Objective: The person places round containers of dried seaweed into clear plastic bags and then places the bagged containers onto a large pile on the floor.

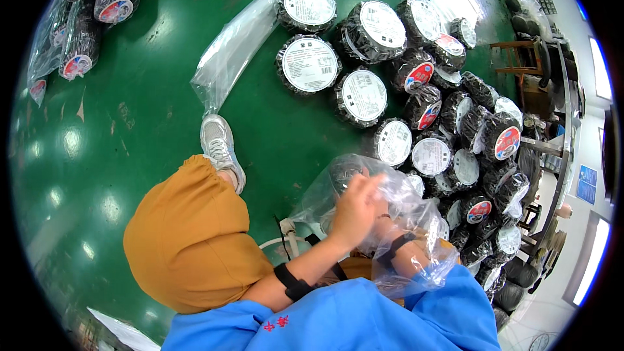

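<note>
A large clear plastic bag [312, 195] is spread around my right forearm and over the space in front of my lap. My left hand [354, 211] lies over the bag with its fingers bent together on the thin film. Behind it, my right hand [379, 203] is inside the bag, mostly covered by plastic and by my left hand, so its fingers do not show clearly. A dark wrapped roll [343, 170] shows through the film just beyond my hands.
Dark plastic-wrapped rolls with round white labels [308, 64] or red labels [507, 143] stand and pile ahead and to the right. An empty clear plastic sleeve [235, 49] lies on the green floor [156, 104]. Longer wrapped stacks [81, 39] lie far left. A wooden stool [520, 57] stands far right.
</note>
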`<state>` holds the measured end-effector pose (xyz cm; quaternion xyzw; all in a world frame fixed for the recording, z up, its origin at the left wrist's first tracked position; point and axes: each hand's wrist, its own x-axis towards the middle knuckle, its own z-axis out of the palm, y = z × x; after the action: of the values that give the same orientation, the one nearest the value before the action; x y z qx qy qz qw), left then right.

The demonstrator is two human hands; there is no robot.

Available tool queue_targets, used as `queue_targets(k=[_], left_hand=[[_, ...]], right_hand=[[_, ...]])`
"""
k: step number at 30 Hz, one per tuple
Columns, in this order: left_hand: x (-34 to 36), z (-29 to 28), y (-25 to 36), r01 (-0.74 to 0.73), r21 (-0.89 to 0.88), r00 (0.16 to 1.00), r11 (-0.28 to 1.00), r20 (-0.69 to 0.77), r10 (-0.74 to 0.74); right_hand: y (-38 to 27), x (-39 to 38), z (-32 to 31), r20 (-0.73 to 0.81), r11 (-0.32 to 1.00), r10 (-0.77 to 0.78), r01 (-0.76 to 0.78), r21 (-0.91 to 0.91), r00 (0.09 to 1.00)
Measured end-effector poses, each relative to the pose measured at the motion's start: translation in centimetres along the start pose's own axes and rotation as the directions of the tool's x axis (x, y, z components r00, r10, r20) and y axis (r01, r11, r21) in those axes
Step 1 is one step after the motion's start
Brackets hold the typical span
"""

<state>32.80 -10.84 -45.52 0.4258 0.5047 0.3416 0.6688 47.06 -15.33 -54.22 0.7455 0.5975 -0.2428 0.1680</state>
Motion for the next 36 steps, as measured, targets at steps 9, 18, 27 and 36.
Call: queue_targets(k=[9, 18, 27, 36], left_hand=[[-1.0, 1.5, -1.4, -0.093, 0.109, 0.982, 0.99, 0.176, 0.073], [-1.4, 0.0, -6.0, 0.171, 0.136, 0.966, 0.976, 0.171, -0.193], [-2.2, -2.2, 10.9, -0.473, 0.458, 0.88, 0.753, 0.291, 0.376], [0.2, 3.7, 10.8, -0.627, 0.685, 0.743, 0.372, 0.382, 0.549]], right_hand=[[-1.1, 3.7, 2.3, 0.069, 0.999, 0.004, -0.002, -0.034, 0.998], [-3.5, 4.1, 8.9, 0.224, 0.983, -0.175, 0.159, 0.09, 0.959], [-1.9, 6.9, 1.9, 0.128, 0.962, -0.209, 0.18, 0.207, 0.97], [3.2, -7.4, -20.9, 0.452, 0.706, -0.655, 0.703, 0.082, 0.605]])
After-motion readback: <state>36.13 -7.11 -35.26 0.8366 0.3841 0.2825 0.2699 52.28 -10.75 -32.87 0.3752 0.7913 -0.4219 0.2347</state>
